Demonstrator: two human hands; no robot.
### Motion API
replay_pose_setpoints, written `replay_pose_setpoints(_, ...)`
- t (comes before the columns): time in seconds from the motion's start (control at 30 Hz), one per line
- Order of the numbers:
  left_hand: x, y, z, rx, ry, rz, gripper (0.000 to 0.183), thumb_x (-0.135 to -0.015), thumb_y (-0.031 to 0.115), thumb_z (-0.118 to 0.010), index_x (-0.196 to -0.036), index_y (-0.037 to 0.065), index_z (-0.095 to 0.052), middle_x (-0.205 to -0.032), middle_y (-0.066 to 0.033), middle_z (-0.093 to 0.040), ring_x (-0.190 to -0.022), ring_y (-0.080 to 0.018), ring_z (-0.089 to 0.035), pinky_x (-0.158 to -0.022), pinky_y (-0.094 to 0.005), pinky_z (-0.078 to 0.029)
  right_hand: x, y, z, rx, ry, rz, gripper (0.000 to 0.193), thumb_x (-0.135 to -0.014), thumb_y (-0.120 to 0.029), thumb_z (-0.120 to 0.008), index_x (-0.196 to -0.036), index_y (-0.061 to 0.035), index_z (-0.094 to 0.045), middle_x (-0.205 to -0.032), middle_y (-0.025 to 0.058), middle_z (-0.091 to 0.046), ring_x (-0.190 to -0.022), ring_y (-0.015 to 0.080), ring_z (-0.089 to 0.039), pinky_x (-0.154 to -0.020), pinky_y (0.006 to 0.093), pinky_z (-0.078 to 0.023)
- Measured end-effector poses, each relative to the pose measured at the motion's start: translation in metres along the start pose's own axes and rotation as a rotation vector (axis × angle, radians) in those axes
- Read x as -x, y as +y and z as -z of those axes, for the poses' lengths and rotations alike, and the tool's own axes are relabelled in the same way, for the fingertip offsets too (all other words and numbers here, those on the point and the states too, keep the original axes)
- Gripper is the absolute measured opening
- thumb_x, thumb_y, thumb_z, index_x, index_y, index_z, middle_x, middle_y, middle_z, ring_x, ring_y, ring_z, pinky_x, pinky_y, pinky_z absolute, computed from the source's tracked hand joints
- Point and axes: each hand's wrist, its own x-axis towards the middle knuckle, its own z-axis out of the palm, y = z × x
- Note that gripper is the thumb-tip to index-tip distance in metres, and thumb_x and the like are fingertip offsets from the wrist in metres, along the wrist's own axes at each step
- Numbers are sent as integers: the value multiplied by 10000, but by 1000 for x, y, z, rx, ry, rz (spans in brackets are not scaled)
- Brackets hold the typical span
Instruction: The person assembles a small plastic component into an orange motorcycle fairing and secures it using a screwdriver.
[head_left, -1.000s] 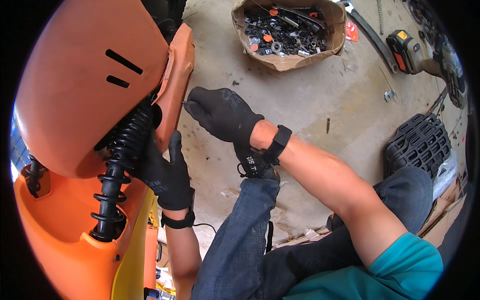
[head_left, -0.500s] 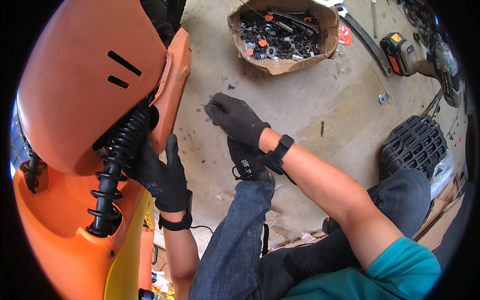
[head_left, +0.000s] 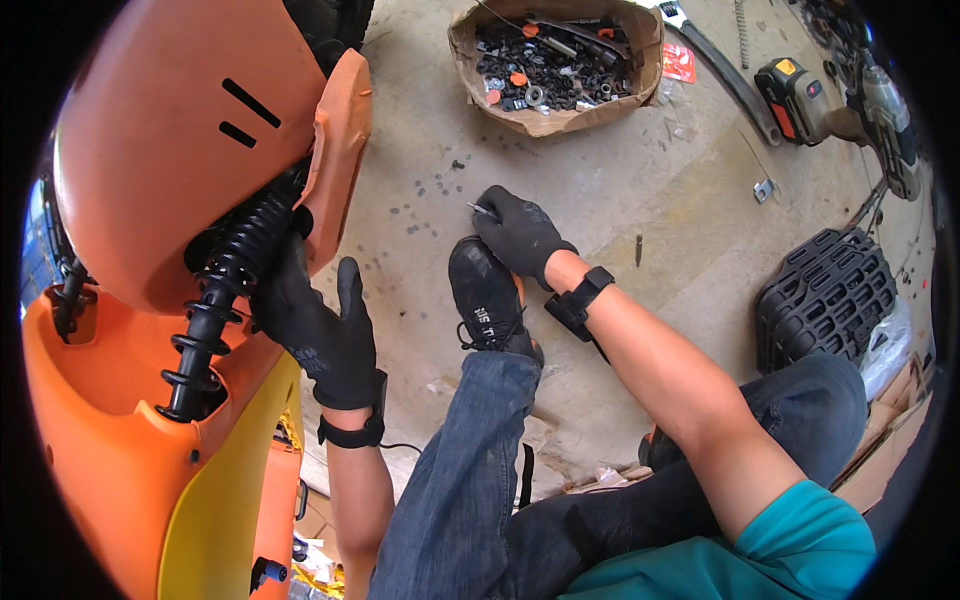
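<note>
My left hand (head_left: 315, 325), in a black glove, lies against the orange body panel (head_left: 180, 130) beside a black coil-spring shock absorber (head_left: 212, 325). Its thumb stands apart, while the stretched fingers run up next to the spring, their tips partly hidden. My right hand (head_left: 515, 232), also gloved in black, is closed just beyond the toe of my black shoe (head_left: 488, 300). A thin, shiny metal piece (head_left: 482, 209) pokes out from its fingers; the rest of it is covered.
An open cardboard box (head_left: 555, 120) of mixed bolts and fasteners stands at the far middle. To the right lie an adjustable wrench (head_left: 735, 88), a cordless power tool (head_left: 800, 105) and a ribbed black plastic part (head_left: 825, 295). One small screw (head_left: 458, 164) rests on the concrete.
My right hand has moved right, away from the orange panel, still closed on the thin metal piece. My left hand stays by the shock absorber. The whole view has shifted slightly.
</note>
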Motion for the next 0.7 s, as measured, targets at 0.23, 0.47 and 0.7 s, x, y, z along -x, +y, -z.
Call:
replay_pose_setpoints(0.23,21,6,-3,249,4,145,408,-882,68,-750,-1259,-21,-621,-1201,-170,-680,-1114,-303,-631,-1003,-381,-463,-2,0,20,6,38,-31,331,-946,-329,-589,-1100,-36,-597,-1019,248,-697,-997,437,-650,-854,490,-501)
replay_pose_setpoints(0.47,69,-23,-39,1052,-359,833,491,-972,223,-678,-1367,-18,-517,-1228,-146,-631,-1088,-222,-631,-983,-334,-495,-3,6,28,-100,8,-4,346,-936,-308,-598,-1131,-23,-593,-1048,243,-695,-1000,435,-649,-846,476,-502)
replay_pose_setpoints(0.7,100,-85,-77,2172,195,1375,813,-882,605,-652,-1455,73,-427,-1514,-235,-427,-1374,-406,-441,-1193,-537,-321,6,-42,29,-421,44,102,244,-926,-235,-680,-1016,-43,-558,-846,47,-582,-715,137,-558,-628,313,-485)
